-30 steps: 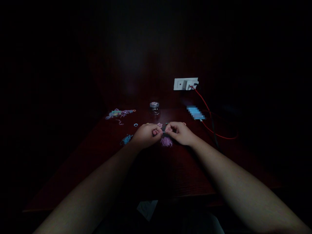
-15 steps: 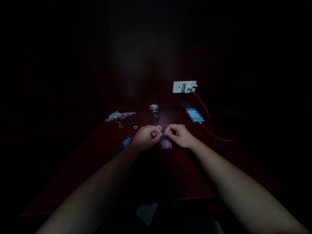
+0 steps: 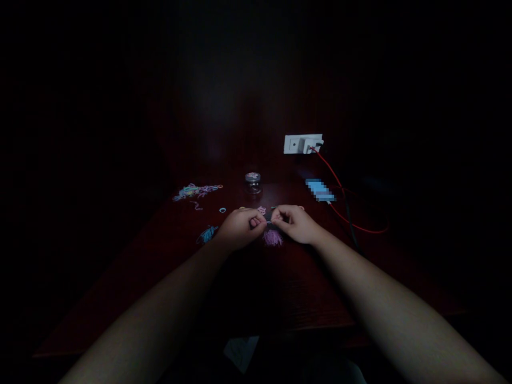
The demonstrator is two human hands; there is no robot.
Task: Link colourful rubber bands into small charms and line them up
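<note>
My left hand and my right hand meet over the dark red table, fingertips pinched. Stretched between them is a small pale rubber band, which both hands grip. Just below the fingertips lies a pile of purple rubber bands. Pink bands show behind the gap between the hands. Left of my left wrist is a bunch of blue bands, and one light-blue ring-shaped band lies farther back.
A mixed heap of coloured bands is at the back left. Behind my hands stands a clear lidded jar. A blurred-out phone lies at the right, its red cable running to a wall socket.
Almost nothing differs. The whole view has shifted very slightly, and both hands keep their pinch on the small band.
</note>
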